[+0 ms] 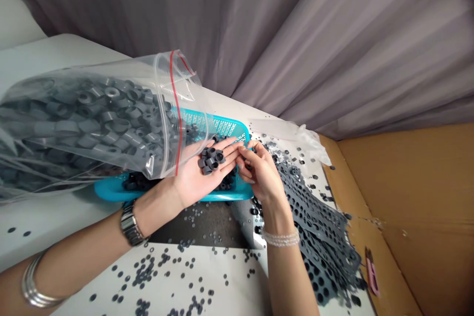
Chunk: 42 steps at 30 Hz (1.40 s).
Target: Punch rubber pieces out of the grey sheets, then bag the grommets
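My left hand (196, 175) lies palm up over a turquoise plastic basket (237, 131), fingers stretched out, with several small grey rubber rings (211, 159) heaped in the palm. My right hand (261, 170) is beside it, fingers bent and pinched at the left hand's fingertips; what they hold I cannot make out. A big clear zip bag (92, 123) with a red seal line, stuffed with grey rings, lies over the basket's left part, touching my left wrist. More rings sit in the basket under my hands.
Punched-out grey rubber sheets (318, 227) are piled to the right. Tiny grey discs (148, 271) litter the white table. A brown cardboard box wall (414, 217) stands at the right, a pink cutter (371, 271) by it. Grey curtain (296, 34) hangs behind.
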Available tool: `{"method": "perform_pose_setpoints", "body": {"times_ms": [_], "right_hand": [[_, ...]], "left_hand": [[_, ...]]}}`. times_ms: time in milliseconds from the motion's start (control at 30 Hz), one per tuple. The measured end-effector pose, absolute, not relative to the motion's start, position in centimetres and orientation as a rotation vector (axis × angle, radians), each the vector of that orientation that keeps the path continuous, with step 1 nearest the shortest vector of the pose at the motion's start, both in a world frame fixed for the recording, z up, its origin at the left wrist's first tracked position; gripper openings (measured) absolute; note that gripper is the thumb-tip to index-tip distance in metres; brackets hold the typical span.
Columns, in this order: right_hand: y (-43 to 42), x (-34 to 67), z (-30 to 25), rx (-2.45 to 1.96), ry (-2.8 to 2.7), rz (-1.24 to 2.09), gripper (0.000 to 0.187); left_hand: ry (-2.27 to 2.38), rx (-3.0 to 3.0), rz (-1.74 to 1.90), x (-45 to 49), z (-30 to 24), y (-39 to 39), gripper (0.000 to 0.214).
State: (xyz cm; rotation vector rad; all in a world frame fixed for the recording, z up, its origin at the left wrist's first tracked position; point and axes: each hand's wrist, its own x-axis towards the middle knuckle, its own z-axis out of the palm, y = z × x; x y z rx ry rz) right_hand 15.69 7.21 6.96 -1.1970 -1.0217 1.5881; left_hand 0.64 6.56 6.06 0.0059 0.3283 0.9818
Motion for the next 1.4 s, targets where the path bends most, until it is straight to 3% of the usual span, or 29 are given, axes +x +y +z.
{"method": "perform_pose_setpoints", "body": {"times_ms": [233,567,1200,1300,1400], "right_hand": [[7.0,15.9,7.5,-1.205,-1.097,1.623,0.017],[6.1,15.0,8.0,-1.36,-1.637,1.23,0.015],[6.7,16.3,7.4,-1.3,-1.478,1.366,0.022],[6.8,15.9,7.3,-1.213,-1.283,1.443,0.019],[7.1,15.7,7.2,-1.017,-0.934,1.655,0.028]], "left_hand": [[0.352,0.018,1.041,0.4,6.8,6.3,0.066],[0.354,0.064,1.048,0.4,7.3,6.4,0.061],[0.325,0.013,1.071,0.5,7.2,6.2,0.064],[0.331,0.013,1.058,0.5,7.1,6.2,0.063],[0.333,0.024,1.042,0.5,6.9,6.2,0.062]]}}
